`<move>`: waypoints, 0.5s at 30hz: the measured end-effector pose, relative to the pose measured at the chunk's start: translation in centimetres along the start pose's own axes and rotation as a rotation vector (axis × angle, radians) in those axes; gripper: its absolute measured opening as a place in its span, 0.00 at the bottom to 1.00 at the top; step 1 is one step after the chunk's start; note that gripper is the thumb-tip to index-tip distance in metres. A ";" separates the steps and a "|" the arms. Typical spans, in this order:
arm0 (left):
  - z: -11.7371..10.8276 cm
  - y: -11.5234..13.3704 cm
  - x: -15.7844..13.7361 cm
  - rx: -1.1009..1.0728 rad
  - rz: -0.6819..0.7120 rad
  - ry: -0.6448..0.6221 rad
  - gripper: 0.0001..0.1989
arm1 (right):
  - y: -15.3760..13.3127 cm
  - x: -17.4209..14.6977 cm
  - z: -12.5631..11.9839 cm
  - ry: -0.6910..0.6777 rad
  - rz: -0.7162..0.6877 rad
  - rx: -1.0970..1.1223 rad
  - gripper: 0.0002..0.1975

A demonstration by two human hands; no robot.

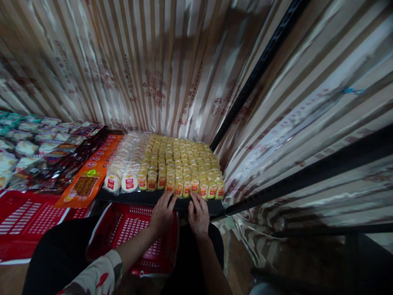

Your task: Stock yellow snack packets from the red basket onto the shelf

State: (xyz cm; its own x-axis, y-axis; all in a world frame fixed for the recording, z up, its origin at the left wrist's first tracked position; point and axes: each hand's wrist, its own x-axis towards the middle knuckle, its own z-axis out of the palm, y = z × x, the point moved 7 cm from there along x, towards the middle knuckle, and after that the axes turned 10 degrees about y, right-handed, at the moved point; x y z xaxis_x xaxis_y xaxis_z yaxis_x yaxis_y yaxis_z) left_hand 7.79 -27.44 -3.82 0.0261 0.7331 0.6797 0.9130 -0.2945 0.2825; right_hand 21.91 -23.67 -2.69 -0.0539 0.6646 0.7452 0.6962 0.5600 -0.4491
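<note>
Several rows of small yellow packaged cakes [187, 164], each in clear wrap with an orange-red label, are packed tightly on a black shelf [132, 198]. With its fingers stretched out, my left hand [162, 212] touches the lower front of the middle packs. Close by on the right, my right hand [199, 214] has its fingertips against the front packs, its thumb apart from the fingers. Neither hand visibly grips a pack. White round cakes [129, 182] in clear wrap stand directly left of the yellow ones.
An orange snack packet [84, 182] lies left of the white cakes, with dark red packets [59, 164] and white packets [27, 147] farther left. Below the shelf are a red basket [123, 235] and another red basket [27, 221]. Striped curtain [153, 73] and black metal posts [245, 94] stand behind and right.
</note>
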 end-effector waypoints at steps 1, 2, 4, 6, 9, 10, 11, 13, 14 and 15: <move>0.1 -0.2 0.0 -0.010 -0.007 -0.003 0.28 | -0.2 -0.1 0.4 -0.035 -0.020 0.011 0.18; 0.2 -0.3 0.0 -0.018 -0.015 -0.006 0.28 | -0.4 -0.1 0.7 -0.066 -0.041 0.022 0.19; 0.2 -0.5 0.1 -0.026 -0.018 -0.014 0.28 | -0.8 -0.2 1.1 -0.109 -0.077 0.040 0.20; 0.2 -0.6 0.1 -0.028 -0.008 -0.013 0.27 | -0.9 -0.2 1.1 -0.114 -0.090 0.039 0.21; -0.2 -0.8 0.2 -0.023 0.000 0.005 0.25 | -1.0 0.3 0.6 -0.072 -0.083 0.007 0.20; -0.4 -0.9 0.3 -0.017 -0.001 0.016 0.24 | -1.1 0.7 0.4 -0.055 -0.081 -0.005 0.20; -0.5 -1.0 0.3 -0.009 -0.006 0.028 0.24 | -1.2 1.1 0.2 -0.037 -0.079 -0.019 0.20; -0.8 -1.3 0.5 0.007 -0.011 0.062 0.24 | -1.6 2.2 -0.1 0.002 -0.069 -0.054 0.20; -0.9 -1.4 0.6 0.012 -0.008 0.075 0.24 | -1.7 2.9 -0.2 0.023 -0.061 -0.073 0.21; -1.0 -1.4 0.7 0.015 0.001 0.082 0.24 | -1.9 3.6 -0.2 0.041 -0.052 -0.093 0.21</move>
State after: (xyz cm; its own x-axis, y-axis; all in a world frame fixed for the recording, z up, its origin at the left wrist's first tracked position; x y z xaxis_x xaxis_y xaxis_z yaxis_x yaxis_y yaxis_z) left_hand 6.10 -27.12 -3.13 -0.0057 0.6797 0.7334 0.9192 -0.2853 0.2716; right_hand 20.51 -22.42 0.93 -0.0637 0.6135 0.7871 0.7569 0.5437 -0.3626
